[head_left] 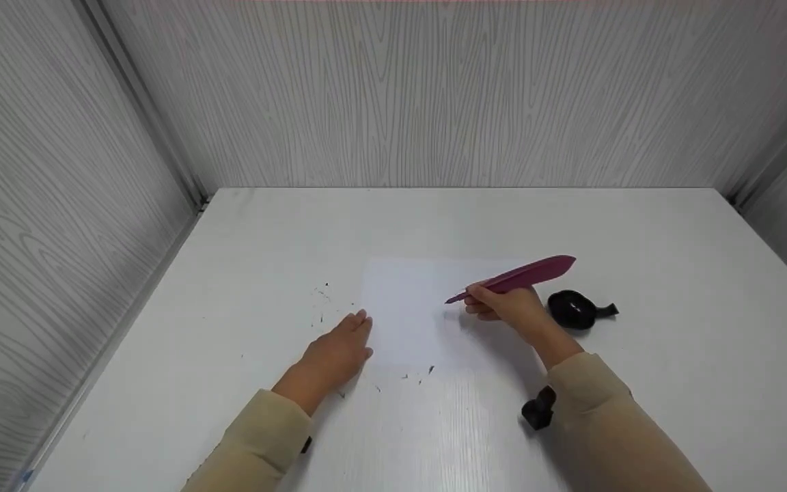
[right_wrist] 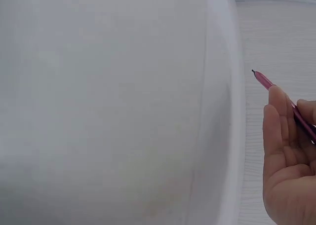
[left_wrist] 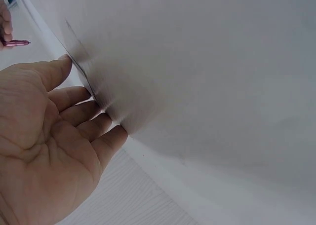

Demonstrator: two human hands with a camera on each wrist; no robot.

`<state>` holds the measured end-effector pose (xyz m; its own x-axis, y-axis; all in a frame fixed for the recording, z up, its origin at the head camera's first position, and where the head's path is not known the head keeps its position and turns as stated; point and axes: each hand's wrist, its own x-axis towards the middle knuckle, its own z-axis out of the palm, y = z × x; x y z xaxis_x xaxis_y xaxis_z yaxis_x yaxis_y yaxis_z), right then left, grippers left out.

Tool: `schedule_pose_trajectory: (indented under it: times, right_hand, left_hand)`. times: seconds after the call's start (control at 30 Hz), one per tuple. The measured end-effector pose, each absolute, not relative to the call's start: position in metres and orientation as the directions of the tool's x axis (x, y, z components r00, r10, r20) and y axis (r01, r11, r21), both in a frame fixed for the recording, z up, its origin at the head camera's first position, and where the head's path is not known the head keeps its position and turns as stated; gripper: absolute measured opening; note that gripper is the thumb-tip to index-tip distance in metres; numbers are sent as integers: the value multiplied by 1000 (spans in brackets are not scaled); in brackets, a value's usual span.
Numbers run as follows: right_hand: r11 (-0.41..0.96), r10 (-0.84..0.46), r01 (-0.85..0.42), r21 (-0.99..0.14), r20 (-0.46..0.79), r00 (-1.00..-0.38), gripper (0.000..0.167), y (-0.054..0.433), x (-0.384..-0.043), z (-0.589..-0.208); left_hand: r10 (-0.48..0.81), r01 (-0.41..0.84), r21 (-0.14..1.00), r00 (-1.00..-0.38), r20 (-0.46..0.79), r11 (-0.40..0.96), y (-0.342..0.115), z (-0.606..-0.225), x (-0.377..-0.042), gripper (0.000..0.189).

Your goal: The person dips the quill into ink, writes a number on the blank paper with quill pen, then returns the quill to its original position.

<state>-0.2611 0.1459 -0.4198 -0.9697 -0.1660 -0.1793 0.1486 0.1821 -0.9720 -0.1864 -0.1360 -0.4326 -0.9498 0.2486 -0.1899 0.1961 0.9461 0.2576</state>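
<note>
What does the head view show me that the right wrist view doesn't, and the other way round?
Only the head view: the glossy black rounded object with a flared stem, the small black angular object, the tan fabric right sleeve and the broad plume of the magenta feather-shaped pen.

Only the right wrist view: the palm side of the right hand.

Both: the right hand holding the pen, with its narrow writing end in sight.

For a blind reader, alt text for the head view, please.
A person's right hand holds a magenta feather pen over white paper on a table; the left hand rests at the paper's left edge. A glossy black object lies to the right.
</note>
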Motion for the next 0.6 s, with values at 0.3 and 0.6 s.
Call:
schedule_pose_trajectory:
  times: [0.3,0.6]
  right_hand:
    - [44,-190,150,-988,-155,-969,36,153,-260,-398]
    - [2,-182,126,-992,-124,-975,41,162,-256,-383]
  left_hand:
    - [265,219,244,-948,-176,945,-137,-431,-187,56]
    - [269,221,241,-945,-187,945,-135,-430,-185,56]
